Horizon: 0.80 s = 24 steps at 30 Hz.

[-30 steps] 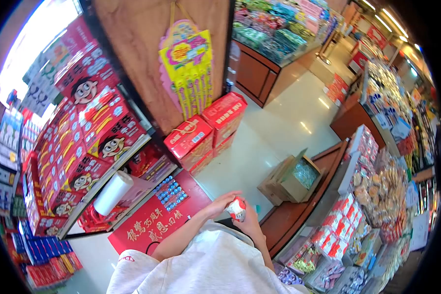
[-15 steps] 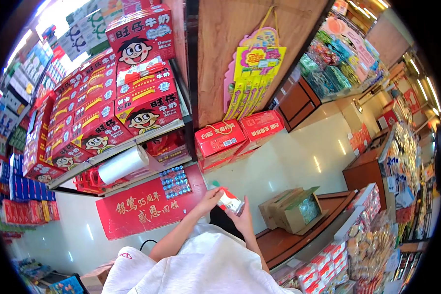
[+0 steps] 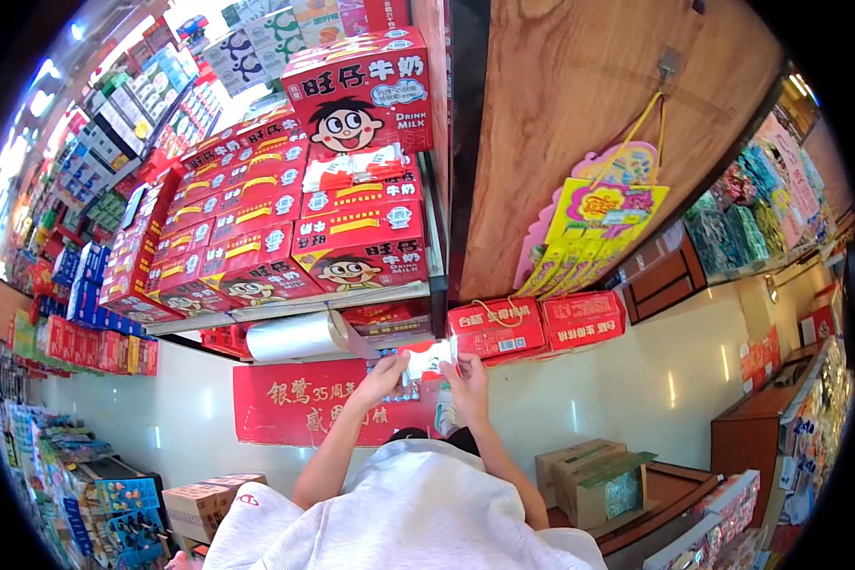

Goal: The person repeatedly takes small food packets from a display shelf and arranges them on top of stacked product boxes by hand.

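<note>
A small white-and-red packet (image 3: 429, 360) is held up in front of me between both hands. My left hand (image 3: 383, 376) pinches its left edge. The fingers of my right hand (image 3: 467, 382) grip its right edge. Its print is too bright to read. Beyond the hands is a shelf stacked with red milk cartons (image 3: 256, 242), each with a cartoon face. Similar-looking white-and-red packets (image 3: 351, 169) lie on top of the lower cartons, in front of a larger upright milk carton (image 3: 356, 90).
A white roll (image 3: 297, 336) is beneath the shelf edge, above a red floor banner (image 3: 285, 404). Two red boxes (image 3: 499, 328) stand against a wooden panel (image 3: 560, 85) with yellow hanging packs (image 3: 603, 214). An open cardboard box (image 3: 603, 484) sits at lower right; another carton (image 3: 204, 503) at lower left.
My view has turned left, toward the milk shelf, which now appears nearer the centre. My hands have risen slightly, and the packet is now more level between them.
</note>
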### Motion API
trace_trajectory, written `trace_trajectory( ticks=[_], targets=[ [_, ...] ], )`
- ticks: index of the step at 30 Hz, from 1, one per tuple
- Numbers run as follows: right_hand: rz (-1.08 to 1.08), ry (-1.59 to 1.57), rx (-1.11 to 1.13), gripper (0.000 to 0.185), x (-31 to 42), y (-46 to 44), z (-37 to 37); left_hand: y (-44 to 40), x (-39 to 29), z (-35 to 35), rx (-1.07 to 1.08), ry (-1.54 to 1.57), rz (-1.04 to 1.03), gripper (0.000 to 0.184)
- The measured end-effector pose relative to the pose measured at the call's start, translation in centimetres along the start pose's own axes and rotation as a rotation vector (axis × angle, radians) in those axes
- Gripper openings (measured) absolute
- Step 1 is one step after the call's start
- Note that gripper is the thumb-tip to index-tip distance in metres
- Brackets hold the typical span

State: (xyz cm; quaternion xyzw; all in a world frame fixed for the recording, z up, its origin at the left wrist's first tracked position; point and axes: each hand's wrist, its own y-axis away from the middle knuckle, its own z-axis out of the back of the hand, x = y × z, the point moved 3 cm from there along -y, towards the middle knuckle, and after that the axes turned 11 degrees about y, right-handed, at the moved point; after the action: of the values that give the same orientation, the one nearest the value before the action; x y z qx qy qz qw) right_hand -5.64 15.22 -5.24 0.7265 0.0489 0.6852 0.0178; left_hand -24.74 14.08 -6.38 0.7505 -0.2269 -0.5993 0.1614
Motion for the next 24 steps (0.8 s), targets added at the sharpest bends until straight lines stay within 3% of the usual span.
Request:
trace_trajectory(
  ticks=[3,4,9,11,13,16,19,24],
  targets=[
    [0.083,-0.002,0.086,0.025,1.8,-3.8,-1.8,-0.1,-3.0,0.6,-0.078,0.046,0.031,0.05],
    [0.092,-0.009,0.126,0.026,2.0,-5.2,-2.4,-0.4,-3.8,1.0,-0.033,0.128,-0.02,0.047],
    [0.19,-0.014,0.297,0.028,4.9,-11.4,-6.7,-2.5,-9.5,4.0,-0.246,0.114,-0.415,0.036],
    [0.275,0.069,0.307,0.029,6.4,-13.5,-8.5,-3.5,-11.8,5.3,-0.391,0.066,-0.471,0.036],
    [0.449,0.186,0.223,0.032,9.4,-14.9,-9.7,-4.1,-14.6,6.6,-0.402,-0.03,-0.608,0.034],
    [0.393,0.143,0.297,0.032,9.6,-18.8,-11.9,-5.9,-17.9,8.3,-0.465,-0.012,-0.649,0.032],
    [0.434,0.256,0.259,0.033,11.0,-22.3,-13.9,-7.9,-20.5,10.0,-0.555,-0.2,-0.884,0.032],
    [0.432,0.244,0.282,0.029,9.9,-28.1,-18.6,-11.2,-23.1,14.4,-0.694,-0.263,-0.921,0.035]
  ],
)
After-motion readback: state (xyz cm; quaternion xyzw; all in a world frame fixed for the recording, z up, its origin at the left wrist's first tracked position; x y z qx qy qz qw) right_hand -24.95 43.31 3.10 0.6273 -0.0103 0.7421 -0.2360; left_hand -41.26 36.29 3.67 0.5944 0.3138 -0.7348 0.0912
